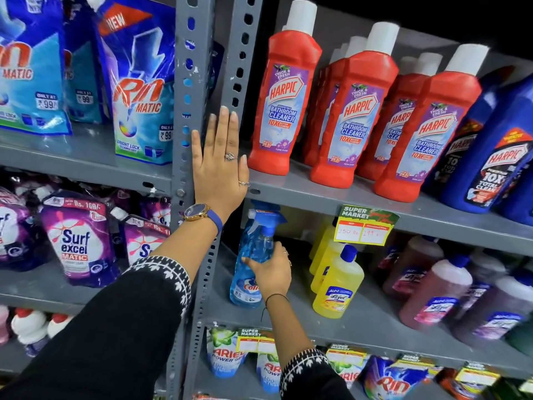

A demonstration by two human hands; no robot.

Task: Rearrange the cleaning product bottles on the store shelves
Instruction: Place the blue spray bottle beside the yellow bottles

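A blue Colin spray bottle (245, 255) stands at the left end of the middle shelf (375, 327), under the upper shelf's edge. My right hand (269, 272) is wrapped around its body from the right. My left hand (219, 163) lies flat, fingers spread, against the grey upright post (187, 82) and the upper shelf's front edge, holding nothing. Red Harpic bathroom cleaner bottles (284, 90) stand in rows on the upper shelf, with blue Harpic bottles (496, 157) to their right. Yellow Lizol bottles (337, 284) stand just right of the spray bottle.
Pink and dark Lizol bottles (438, 295) fill the middle shelf's right side. Rin pouches (138, 82) and Surf Excel pouches (78, 241) sit in the left bay. Ariel pouches (225, 353) lie on the bottom shelf. A yellow price tag (366, 226) hangs from the upper shelf edge.
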